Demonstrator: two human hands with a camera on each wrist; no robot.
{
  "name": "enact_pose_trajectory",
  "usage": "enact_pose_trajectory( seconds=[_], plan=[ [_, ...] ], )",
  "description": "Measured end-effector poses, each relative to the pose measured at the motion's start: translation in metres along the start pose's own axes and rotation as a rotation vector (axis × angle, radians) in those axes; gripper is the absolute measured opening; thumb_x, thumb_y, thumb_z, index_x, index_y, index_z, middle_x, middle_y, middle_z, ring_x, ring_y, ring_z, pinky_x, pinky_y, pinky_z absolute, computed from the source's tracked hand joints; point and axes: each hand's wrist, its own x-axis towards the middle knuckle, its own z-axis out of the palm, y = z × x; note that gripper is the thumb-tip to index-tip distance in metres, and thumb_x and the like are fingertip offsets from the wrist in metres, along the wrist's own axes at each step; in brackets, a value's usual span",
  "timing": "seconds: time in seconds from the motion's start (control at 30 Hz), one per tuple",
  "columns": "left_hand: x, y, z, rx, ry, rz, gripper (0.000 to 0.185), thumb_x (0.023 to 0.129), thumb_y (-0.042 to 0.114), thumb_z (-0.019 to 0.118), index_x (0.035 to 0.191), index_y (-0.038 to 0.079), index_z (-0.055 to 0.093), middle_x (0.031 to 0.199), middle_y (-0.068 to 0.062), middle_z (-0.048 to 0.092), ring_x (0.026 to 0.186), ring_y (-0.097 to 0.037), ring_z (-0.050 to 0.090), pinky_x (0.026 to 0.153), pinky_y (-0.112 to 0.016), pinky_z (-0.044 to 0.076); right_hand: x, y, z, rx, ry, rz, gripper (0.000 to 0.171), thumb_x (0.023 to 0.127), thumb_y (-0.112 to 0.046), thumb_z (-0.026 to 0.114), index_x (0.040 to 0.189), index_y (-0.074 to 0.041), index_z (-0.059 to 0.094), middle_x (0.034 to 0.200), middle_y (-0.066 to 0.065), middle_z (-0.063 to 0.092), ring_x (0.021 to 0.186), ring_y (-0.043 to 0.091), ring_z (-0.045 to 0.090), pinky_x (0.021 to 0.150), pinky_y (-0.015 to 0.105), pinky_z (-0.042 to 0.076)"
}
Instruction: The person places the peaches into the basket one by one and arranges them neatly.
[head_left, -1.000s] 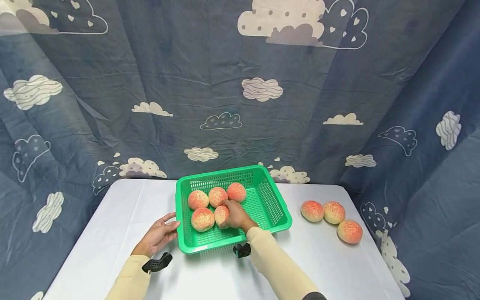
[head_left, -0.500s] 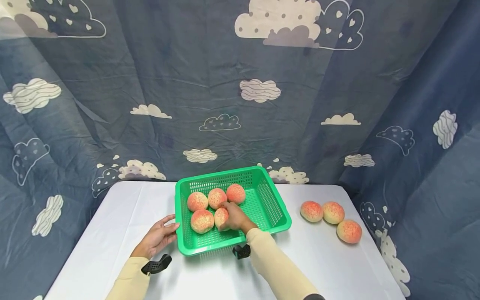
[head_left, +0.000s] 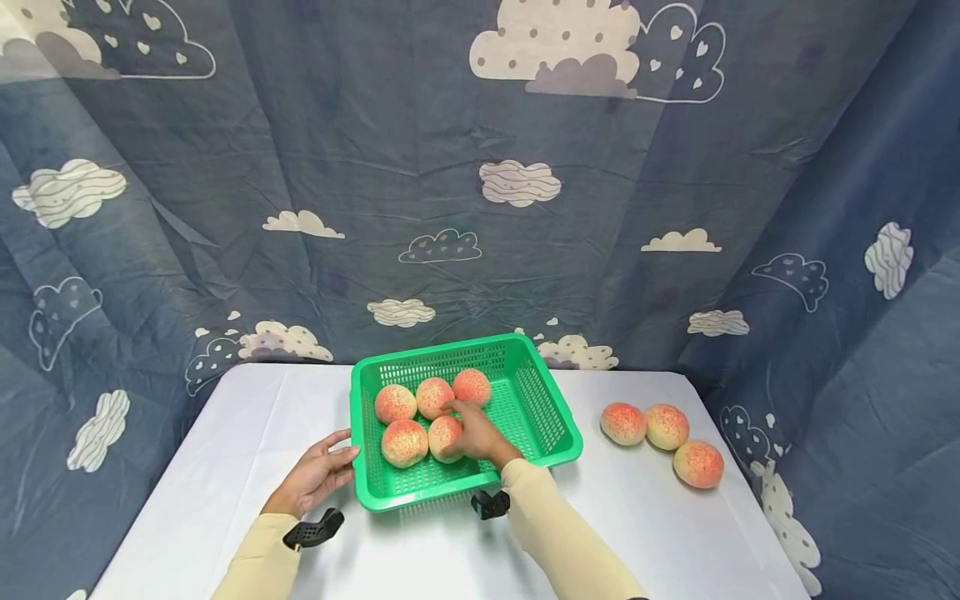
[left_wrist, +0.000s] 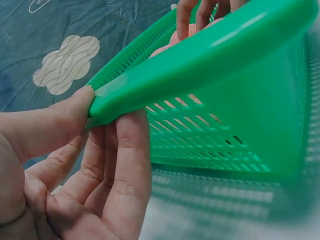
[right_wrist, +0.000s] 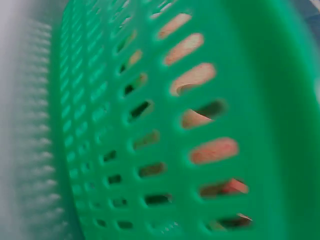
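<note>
The right hand (head_left: 474, 433) reaches into the green perforated plastic basket (head_left: 551, 421) from the near side, its fingers loosely spread and laid over the near-right peach-coloured round fruit (head_left: 442, 435); from the head view I cannot tell whether the fingers truly curl round that fruit or only rest on it. The right forearm, in a cream sleeve (head_left: 558, 533), runs from the near right up over the basket's near rim, wrist slightly raised. The right wrist view shows only the blurred green lattice wall (right_wrist: 165, 125) with pinkish fruit behind the holes.

The left hand (head_left: 315, 475) is at the basket's near-left corner. In the left wrist view its thumb (left_wrist: 55, 120) presses on top of the rim (left_wrist: 200, 55) and its fingers (left_wrist: 127, 165) lie fairly straight under the rim against the wall, so it pinches the edge. The left forearm lies low along the white worktop (head_left: 225, 467), palm turned toward the basket.

Five fruits sit in the left half of the basket: three in a far row, two nearer. The second near fruit (head_left: 403, 442) is just left of the one under the right hand. Three more fruits (head_left: 663, 427) lie on the worktop well to the right
</note>
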Motion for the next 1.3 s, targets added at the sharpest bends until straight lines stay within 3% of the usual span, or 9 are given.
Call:
enact_pose_trajectory(
  seconds=[0.17, 0.3, 0.57, 1.1, 1.3],
  plan=[
    [0.000, -0.001, 0.000, 0.017, -0.001, -0.006, 0.061, 0.098, 0.005, 0.054, 0.147, -0.005, 0.020, 0.097, 0.001, 0.068, 0.085, -0.009, 0.066, 0.076, -0.026, 0.056, -0.011, 0.001, -0.013, 0.072, 0.013, -0.030, 0.068, 0.074, -0.009, 0.082, 0.133, 0.003, 0.050, 0.134, 0.022, 0.050, 0.125, 0.040, 0.045, 0.100, 0.052, 0.041],
    [0.000, -0.001, 0.001, 0.021, 0.001, -0.008, 0.061, 0.097, 0.006, 0.055, 0.146, -0.005, 0.021, 0.097, 0.000, 0.068, 0.086, -0.010, 0.066, 0.076, -0.026, 0.056, -0.021, 0.001, -0.027, 0.155, 0.010, -0.003, 0.070, 0.076, -0.008, 0.080, 0.136, 0.005, 0.047, 0.136, 0.024, 0.045, 0.127, 0.041, 0.042, 0.102, 0.056, 0.039],
    [0.000, -0.001, 0.002, 0.000, 0.003, -0.018, 0.060, 0.097, 0.003, 0.054, 0.146, -0.005, 0.021, 0.097, -0.001, 0.069, 0.088, -0.011, 0.067, 0.078, -0.028, 0.057, -0.053, 0.008, -0.060, 0.244, 0.041, 0.072, 0.069, 0.078, -0.011, 0.081, 0.138, -0.006, 0.047, 0.140, 0.019, 0.043, 0.125, 0.045, 0.045, 0.098, 0.056, 0.043],
    [0.002, 0.000, 0.001, 0.012, 0.026, -0.024, 0.060, 0.097, 0.005, 0.056, 0.145, -0.005, 0.023, 0.096, 0.000, 0.069, 0.086, -0.010, 0.067, 0.075, -0.026, 0.057, -0.096, 0.056, -0.128, 0.352, 0.219, 0.102, 0.064, 0.084, -0.006, 0.075, 0.139, 0.000, 0.042, 0.133, 0.028, 0.048, 0.117, 0.046, 0.052, 0.091, 0.047, 0.052],
    [0.002, -0.001, 0.000, 0.015, -0.016, -0.013, 0.056, 0.097, 0.006, 0.056, 0.142, -0.010, 0.026, 0.098, -0.001, 0.069, 0.090, -0.012, 0.067, 0.079, -0.029, 0.056, -0.114, 0.072, -0.152, 0.361, 0.307, 0.152, 0.066, 0.084, -0.009, 0.075, 0.141, -0.005, 0.041, 0.135, 0.028, 0.047, 0.121, 0.045, 0.049, 0.092, 0.049, 0.050]
  ],
)
